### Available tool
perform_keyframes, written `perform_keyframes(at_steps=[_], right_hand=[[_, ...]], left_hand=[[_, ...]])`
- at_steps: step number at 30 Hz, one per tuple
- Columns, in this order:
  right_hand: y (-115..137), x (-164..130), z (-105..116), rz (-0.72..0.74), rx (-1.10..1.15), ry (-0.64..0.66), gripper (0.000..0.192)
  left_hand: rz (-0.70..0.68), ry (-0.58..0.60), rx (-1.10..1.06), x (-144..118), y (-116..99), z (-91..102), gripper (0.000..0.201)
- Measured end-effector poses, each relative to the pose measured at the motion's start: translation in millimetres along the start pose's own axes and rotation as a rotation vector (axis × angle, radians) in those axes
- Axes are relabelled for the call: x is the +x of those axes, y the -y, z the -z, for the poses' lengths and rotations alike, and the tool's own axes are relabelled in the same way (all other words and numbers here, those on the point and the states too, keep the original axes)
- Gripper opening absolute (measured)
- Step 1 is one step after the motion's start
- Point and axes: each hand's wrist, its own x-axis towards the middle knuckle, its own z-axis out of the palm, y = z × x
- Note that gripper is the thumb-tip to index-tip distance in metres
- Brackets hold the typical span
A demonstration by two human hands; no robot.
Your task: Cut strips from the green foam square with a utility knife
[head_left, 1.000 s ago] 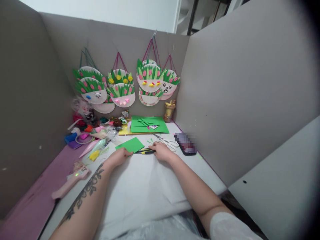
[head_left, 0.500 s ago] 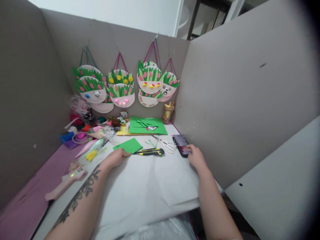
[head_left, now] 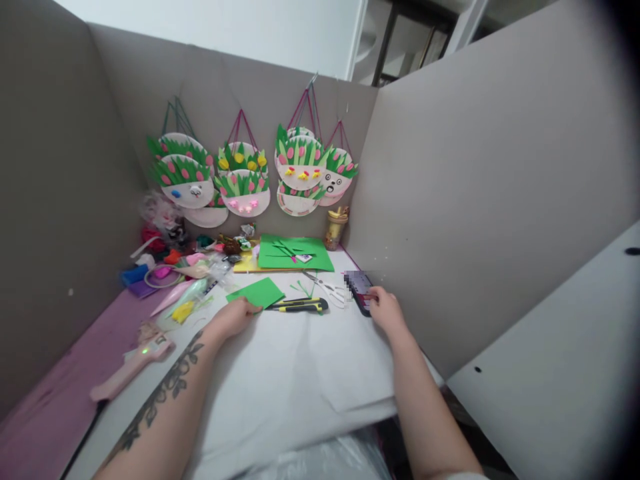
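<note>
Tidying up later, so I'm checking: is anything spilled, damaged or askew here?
Nothing spilled or damaged. Craft bits lie heaped at the back left, and thin green paper offcuts are scattered beside the scissors.

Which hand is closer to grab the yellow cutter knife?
Probably the left hand. It rests on the green paper right beside the cutter knife, while the right hand is over at the phone.

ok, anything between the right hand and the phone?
No. The right hand is already touching the phone at its near edge. The scissors lie to its left, out of the way.
</note>
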Motion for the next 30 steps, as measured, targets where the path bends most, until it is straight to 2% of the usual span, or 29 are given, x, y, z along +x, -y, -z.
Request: perform_keyframes(at_steps=[2,6,8,16,30], right_hand=[[0.6,8.1,-2.2,-0.055,-0.128,0.057,0.036],[10.1,28.7,-7.0,-0.157,-0.247,0.184,0.067],[16.7,40.6,-11.1,-0.19,-0.267,0.233,0.073],[35.3,72.0,-28.2,-0.343,-0.259,0.243,0.061],[45.6,68.9,-33.2,-0.392,-0.212,0.167,0.062]], left_hand=[[-0.01,0.011,0.068,-0.5,-5.4,1.5,0.037],[-0.009,0.021,0.116,0.0,-9.9,2.2,0.038],[-0.006,0.019,0.102,0.3,-9.8,1.6,0.038],[0.015,0.023,0.087,0.5,-8.3,-1.0,0.036],[-0.012,0.012,0.08,1.3,-6.5,-2.2,0.036]])
